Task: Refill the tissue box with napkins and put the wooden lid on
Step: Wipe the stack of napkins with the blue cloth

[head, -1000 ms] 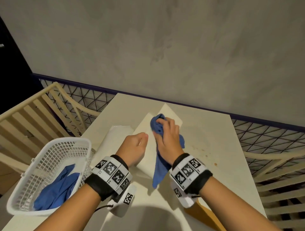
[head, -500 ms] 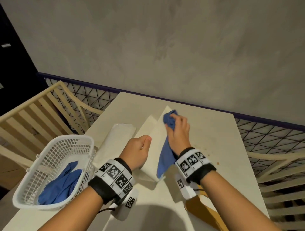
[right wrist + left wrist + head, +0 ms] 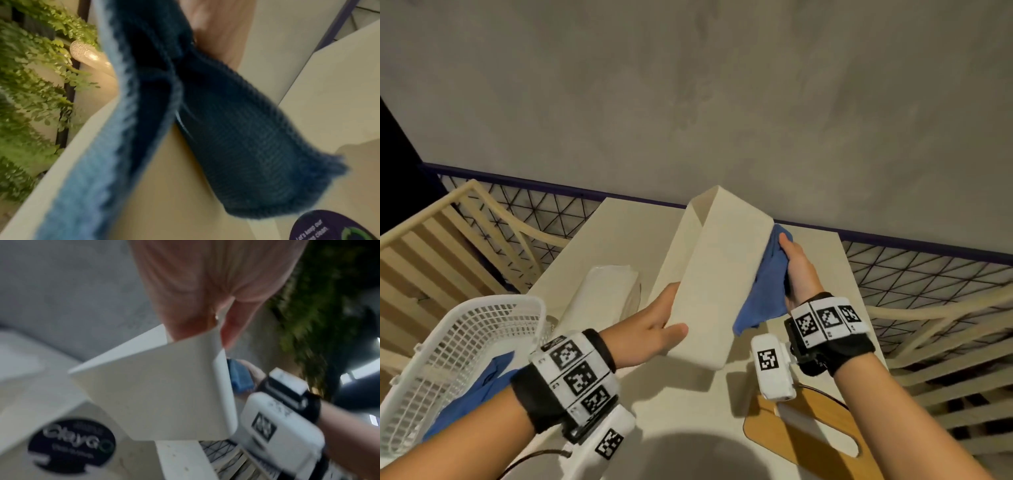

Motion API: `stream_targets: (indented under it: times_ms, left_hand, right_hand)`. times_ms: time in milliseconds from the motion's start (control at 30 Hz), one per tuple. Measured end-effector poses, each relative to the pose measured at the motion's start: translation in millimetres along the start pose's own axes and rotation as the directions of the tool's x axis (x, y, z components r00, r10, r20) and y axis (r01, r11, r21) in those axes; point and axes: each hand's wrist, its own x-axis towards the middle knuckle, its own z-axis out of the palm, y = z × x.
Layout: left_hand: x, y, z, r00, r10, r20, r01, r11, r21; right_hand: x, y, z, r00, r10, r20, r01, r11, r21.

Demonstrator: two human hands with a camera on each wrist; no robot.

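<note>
My left hand (image 3: 654, 329) grips the white tissue box (image 3: 715, 274) by its near left edge and holds it tilted above the table, thumb on the near face. In the left wrist view the fingers (image 3: 205, 280) clasp the box (image 3: 160, 394) from above. My right hand (image 3: 798, 270) holds a bunched blue cloth (image 3: 767, 291) against the box's right side; the same cloth (image 3: 236, 138) fills the right wrist view. The wooden lid (image 3: 808, 442) with its slot lies flat on the table at the near right. A white napkin pack (image 3: 602, 298) lies left of the box.
A white mesh basket (image 3: 465, 342) with another blue cloth (image 3: 479, 387) sits at the table's left edge. The cream table (image 3: 688, 411) carries a round dark sticker (image 3: 72, 443). Slatted chairs stand on both sides, and a grey wall rises behind.
The box, which lay on the table, has been lifted and tilted by my left hand. My right hand with the cloth moved from the box's top to its right side.
</note>
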Motion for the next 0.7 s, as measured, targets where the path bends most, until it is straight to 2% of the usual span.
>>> stream_targets:
  times_ms: [67, 200, 300, 400, 467, 533, 633, 700]
  left_hand:
    - [13.9, 5.4, 7.8, 0.997, -0.056, 0.047, 0.061, 0.993, -0.105]
    - [24.8, 15.6, 4.4, 0.996, -0.085, -0.012, 0.080, 0.973, -0.215]
    - [36.4, 30.4, -2.1, 0.985, -0.143, -0.095, 0.096, 0.918, -0.384]
    - [47.7, 46.4, -6.9, 0.965, -0.176, -0.193, 0.021, 0.789, -0.614]
    - [50.7, 52.7, -7.5, 0.938, -0.244, -0.248, -0.006, 0.703, -0.711]
    - [50.0, 49.2, -8.5, 0.931, -0.297, -0.214, 0.015, 0.616, -0.787]
    - [47.9, 43.3, -8.5, 0.952, -0.289, -0.099, 0.062, 0.501, -0.863]
    - [48.9, 41.3, -6.1, 0.950, -0.307, -0.064, 0.078, 0.428, -0.900]
  right_hand:
    - [-4.2, 0.0, -13.9, 1.000, 0.015, -0.011, -0.015, 1.000, 0.015]
    - [-14.8, 9.0, -12.5, 0.999, 0.019, 0.042, -0.021, 0.998, 0.055]
    - [-22.2, 12.5, -6.7, 0.995, 0.013, 0.095, -0.022, 0.996, 0.090]
    - [-27.3, 22.9, -2.4, 0.996, 0.028, 0.090, -0.038, 0.994, 0.104]
    - [-30.6, 27.5, -4.0, 0.995, 0.032, 0.092, -0.039, 0.996, 0.083]
    - [-33.4, 27.9, -6.6, 0.995, 0.024, 0.092, -0.029, 0.998, 0.059]
    - [-35.1, 28.1, -11.9, 0.993, -0.010, 0.115, 0.007, 1.000, 0.025]
    - [-38.7, 28.9, -13.8, 0.990, -0.026, 0.140, 0.025, 1.000, 0.012]
